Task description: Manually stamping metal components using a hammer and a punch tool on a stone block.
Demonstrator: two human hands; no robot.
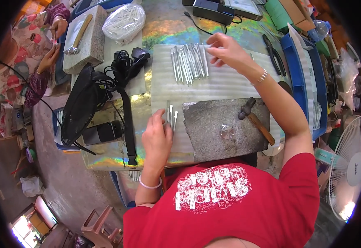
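Slim silvery metal rods (186,64) lie in a loose pile on a white foam sheet (166,82). At the pile's right side hovers my right hand (228,53), its fingers bent and apart, with nothing visible in them. My left hand (157,138) rests lower down on the sheet, palm down, fingers loosely curved. Close beside its fingers lie a few flat metal strips (175,118), whose lower ends are partly hidden by the hand. Between my arms sits a dark stone slab (207,138), bearing a small shiny round piece (227,132) and a hammer (256,120).
Pliers (274,56) and a blue tray (300,78) stand to the right. At left are a black bag (83,103) with cables, a black box (102,133), and a stone block (85,45) with another hammer (81,33). A person works at far left; a fan (351,165) stands at right.
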